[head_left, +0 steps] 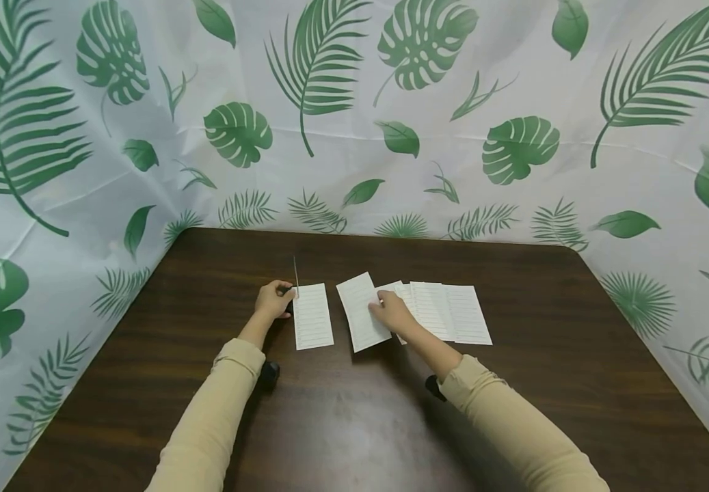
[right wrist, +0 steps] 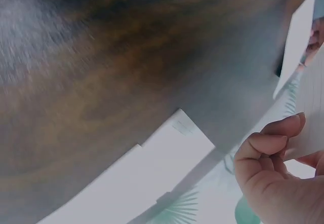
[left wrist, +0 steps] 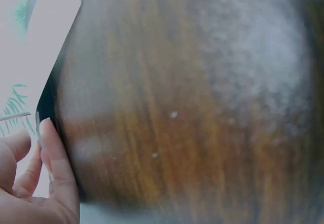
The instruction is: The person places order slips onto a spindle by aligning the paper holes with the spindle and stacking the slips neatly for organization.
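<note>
My left hand (head_left: 275,299) holds a small dark thing with a thin, light strip (head_left: 296,273) rising from it; its kind is unclear. Just right of that hand a lined white paper slip (head_left: 314,318) lies at its fingertips. My right hand (head_left: 393,313) pinches a second, tilted paper sheet (head_left: 360,321) between thumb and fingers. In the right wrist view, the fingers (right wrist: 263,143) curl at the edge of this sheet (right wrist: 311,102). The left wrist view shows the thumb and fingers (left wrist: 55,153) close to the dark thing (left wrist: 46,107).
Several more lined slips (head_left: 471,314) overlap in a row to the right, partly under my right forearm. All lie on a dark brown wooden table (head_left: 342,424). Behind its far edge hangs a white leaf-print cloth (head_left: 342,171). Black bands (head_left: 269,376) sit by both sleeves.
</note>
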`<state>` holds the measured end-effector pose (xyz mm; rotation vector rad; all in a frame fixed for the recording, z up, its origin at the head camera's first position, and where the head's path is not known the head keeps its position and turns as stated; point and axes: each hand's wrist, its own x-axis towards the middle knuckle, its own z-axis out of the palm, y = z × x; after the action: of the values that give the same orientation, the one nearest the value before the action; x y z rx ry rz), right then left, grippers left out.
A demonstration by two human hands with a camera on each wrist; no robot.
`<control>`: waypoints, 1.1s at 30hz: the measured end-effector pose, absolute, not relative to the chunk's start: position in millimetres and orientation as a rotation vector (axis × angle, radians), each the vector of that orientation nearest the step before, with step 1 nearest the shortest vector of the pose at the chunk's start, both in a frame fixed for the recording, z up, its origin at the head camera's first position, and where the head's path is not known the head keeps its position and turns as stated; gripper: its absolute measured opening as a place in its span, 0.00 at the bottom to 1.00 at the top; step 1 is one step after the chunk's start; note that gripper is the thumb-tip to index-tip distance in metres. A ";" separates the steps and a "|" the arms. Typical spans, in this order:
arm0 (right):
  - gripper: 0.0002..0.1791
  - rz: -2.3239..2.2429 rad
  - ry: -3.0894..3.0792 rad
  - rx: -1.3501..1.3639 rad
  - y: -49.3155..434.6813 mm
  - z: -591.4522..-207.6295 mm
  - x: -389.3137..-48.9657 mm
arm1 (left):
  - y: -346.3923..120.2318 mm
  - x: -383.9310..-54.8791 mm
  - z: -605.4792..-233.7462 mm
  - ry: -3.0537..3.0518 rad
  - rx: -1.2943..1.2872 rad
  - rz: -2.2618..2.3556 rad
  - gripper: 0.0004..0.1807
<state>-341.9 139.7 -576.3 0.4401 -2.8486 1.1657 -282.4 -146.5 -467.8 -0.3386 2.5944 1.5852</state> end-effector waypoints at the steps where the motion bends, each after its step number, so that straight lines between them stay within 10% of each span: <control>1: 0.11 1.194 -2.859 0.428 133.2 -541.2 -321.4 | -146.8 -283.0 -466.9 2.583 -0.358 1.605 0.16; 8: 0.16 1.331 -2.932 0.328 106.2 -414.6 -245.7 | -150.5 -277.0 -460.1 2.690 -0.502 1.521 0.15; 33: 0.18 1.867 -2.826 0.239 99.1 -396.9 -226.6 | -97.4 -229.1 -414.3 2.363 0.021 1.955 0.21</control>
<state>-226.6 99.1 -396.9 0.2390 -2.8255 1.8666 -229.1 -97.4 -414.3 0.0206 2.3628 1.9549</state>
